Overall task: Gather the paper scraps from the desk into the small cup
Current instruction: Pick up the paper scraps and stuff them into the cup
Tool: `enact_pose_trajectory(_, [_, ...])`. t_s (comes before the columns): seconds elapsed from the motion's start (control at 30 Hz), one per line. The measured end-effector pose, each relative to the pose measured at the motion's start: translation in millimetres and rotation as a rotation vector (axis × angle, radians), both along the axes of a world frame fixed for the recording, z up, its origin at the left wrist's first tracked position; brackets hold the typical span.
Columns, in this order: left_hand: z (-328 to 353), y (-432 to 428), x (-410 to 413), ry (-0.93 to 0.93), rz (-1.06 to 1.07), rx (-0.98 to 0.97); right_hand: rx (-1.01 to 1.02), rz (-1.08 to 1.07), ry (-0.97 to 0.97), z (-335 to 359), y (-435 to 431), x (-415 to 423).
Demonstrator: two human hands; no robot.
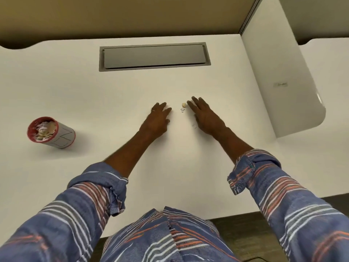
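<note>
Left hand (157,118) and right hand (204,116) flat, fingers spread, holding nothing; paper scraps (183,107) lie between fingertips, nearer right. Best sweep inward, pinch all. Cup (49,131), nearly full, far left of left hand.

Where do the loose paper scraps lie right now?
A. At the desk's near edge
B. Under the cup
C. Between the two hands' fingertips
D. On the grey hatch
C: the scraps lie on the desk between the left hand and the right hand, far from the cup.
</note>
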State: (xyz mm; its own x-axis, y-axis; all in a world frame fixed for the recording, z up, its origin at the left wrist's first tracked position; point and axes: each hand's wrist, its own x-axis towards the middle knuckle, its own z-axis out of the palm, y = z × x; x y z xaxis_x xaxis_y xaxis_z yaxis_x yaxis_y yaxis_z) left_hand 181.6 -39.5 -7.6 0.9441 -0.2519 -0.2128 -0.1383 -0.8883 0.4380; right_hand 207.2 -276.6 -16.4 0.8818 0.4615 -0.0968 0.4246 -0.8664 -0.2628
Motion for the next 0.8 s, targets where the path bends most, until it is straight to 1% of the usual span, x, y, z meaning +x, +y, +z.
enact_pose_trajectory(0.07, [-4.8,-6.0,1.1,0.027,0.032,-0.015,0.011,-0.003,0.035,-4.7,0.8,3.6])
enact_pose_trajectory(0.13, [-6.4,-12.7,0.6,0.045,0.068,-0.082,0.029,-0.06,0.043,-8.7,1.0,-0.5])
enact_pose_trajectory(0.2, [-6.2,-18.4,-0.1,0.034,0.091,-0.174,0.057,-0.115,0.012,-12.5,0.7,-15.4])
enact_pose_trajectory(0.3, [-3.9,-26.2,3.4,0.015,0.09,-0.242,0.103,-0.125,-0.037,-16.7,-1.2,-50.4])
enact_pose_trajectory(0.37, [-4.1,-32.4,8.1,-0.006,0.05,-0.23,0.118,-0.094,-0.056,-17.2,-2.2,-73.0])
enact_pose_trajectory(0.47, [-7.7,-38.7,14.6,-0.048,-0.048,-0.188,0.1,0.033,-0.079,-15.5,-3.7,-95.9])
enact_pose_trajectory(0.57, [-14.6,-43.6,25.8,-0.116,-0.201,-0.069,0.089,0.081,-0.063,-10.1,-6.7,-110.0])
enact_pose_trajectory(0.67, [-19.5,-44.6,30.0,-0.129,-0.317,0.069,0.086,0.087,-0.009,-9.4,-6.8,-122.9])
enact_pose_trajectory(0.7, [-22.1,-42.2,29.3,-0.15,-0.328,0.082,0.08,0.082,0.005,-9.9,-6.3,-127.2])
enact_pose_trajectory(0.8, [-28.6,-33.7,21.1,-0.211,-0.277,0.037,0.07,0.059,0.026,-11.4,-6.2,-139.9])
